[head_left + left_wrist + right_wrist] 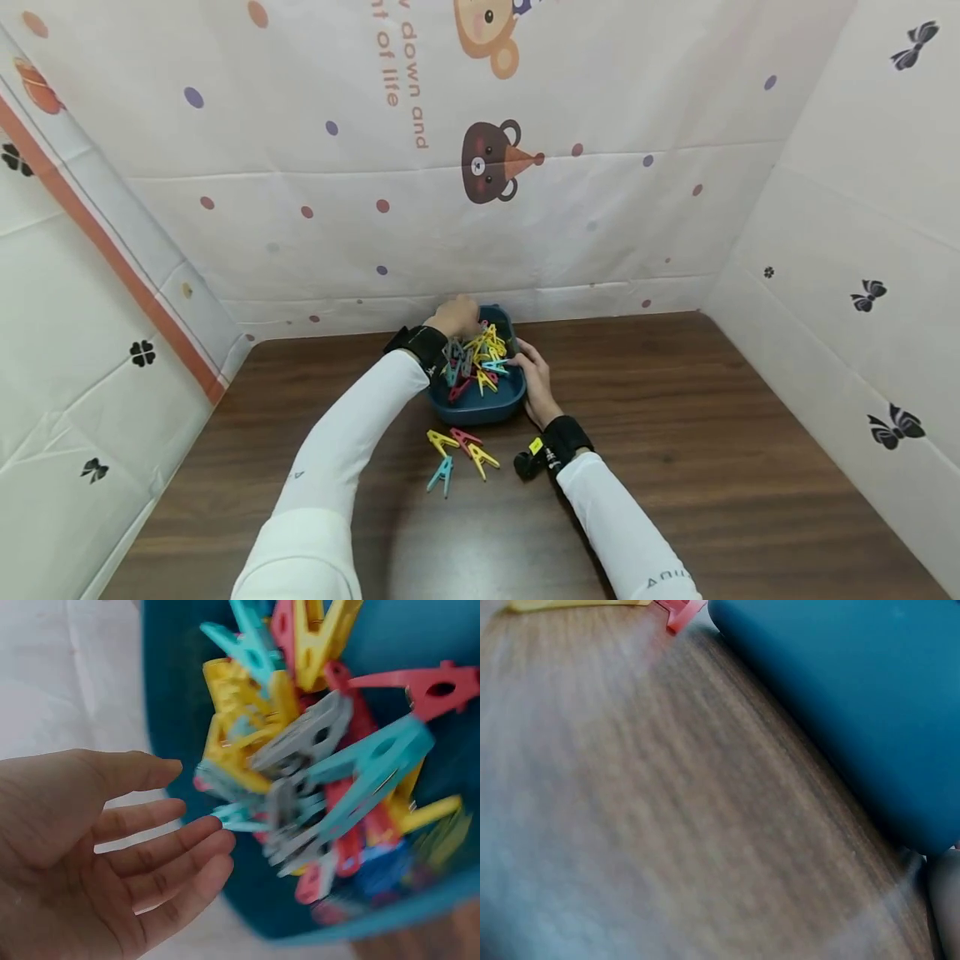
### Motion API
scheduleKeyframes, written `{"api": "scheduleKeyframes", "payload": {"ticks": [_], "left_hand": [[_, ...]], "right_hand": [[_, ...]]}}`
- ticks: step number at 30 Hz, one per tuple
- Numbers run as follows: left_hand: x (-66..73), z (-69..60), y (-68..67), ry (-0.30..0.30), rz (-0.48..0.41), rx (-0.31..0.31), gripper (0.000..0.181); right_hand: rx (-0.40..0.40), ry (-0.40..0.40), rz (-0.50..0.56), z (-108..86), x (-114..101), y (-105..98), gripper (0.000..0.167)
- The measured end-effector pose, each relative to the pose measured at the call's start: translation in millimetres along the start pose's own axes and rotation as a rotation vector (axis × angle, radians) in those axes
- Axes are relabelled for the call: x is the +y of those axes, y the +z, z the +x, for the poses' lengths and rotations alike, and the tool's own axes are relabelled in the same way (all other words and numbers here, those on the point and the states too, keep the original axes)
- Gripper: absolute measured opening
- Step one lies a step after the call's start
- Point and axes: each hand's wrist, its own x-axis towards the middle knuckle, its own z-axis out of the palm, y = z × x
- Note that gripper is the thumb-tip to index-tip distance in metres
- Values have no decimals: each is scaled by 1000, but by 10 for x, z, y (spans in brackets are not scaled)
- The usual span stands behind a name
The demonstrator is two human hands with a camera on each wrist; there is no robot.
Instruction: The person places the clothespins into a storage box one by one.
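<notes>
A dark blue plastic basin [480, 410] holds a pile of yellow, red, grey and light blue clothespins [480, 358]. At its far left rim is my left hand [456, 317]. The left wrist view shows that hand [150, 847] with spread, relaxed fingers and nothing in them, its fingertips by the basin wall [169, 690]. My right hand [538, 385] holds the basin's right side, thumb at the rim. In the right wrist view only a bit of a finger [946, 900] shows beside the basin's outer wall [840, 690].
Several loose clothespins lie on the brown wooden table [645, 433] in front of the basin: a light blue one [442, 477], a red one [465, 438] and yellow ones [481, 458]. A white printed sheet [600, 225] hangs close behind the basin.
</notes>
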Motion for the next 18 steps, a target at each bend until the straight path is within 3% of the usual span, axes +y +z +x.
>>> {"api": "scheduleKeyframes", "payload": {"ticks": [2,4,6,8,10,13,15,18], "left_hand": [[54,-69,-94,67,39,32,29],[153,-229,-196,155,84,63,24],[275,-484,-273,263,139,101,16],[376,-776,-254,359,197,136,18],[436,-1086,-125,469,283,180,19],[431,-1541,214,634,471,206,17],[384,-1793,444,748,588,178,17],[293,-2047,706,843,693,56,26]], "right_hand": [[5,-11,-6,3,-4,-8,52],[1,-17,-3,-4,-10,-9,52],[-4,-27,-6,-9,-8,-6,51],[-6,-36,-3,-9,-1,1,51],[-10,-38,3,-15,4,10,51],[-19,-22,19,-15,14,20,52],[-20,-6,24,-17,10,21,52],[-12,0,20,0,-7,23,53]]}}
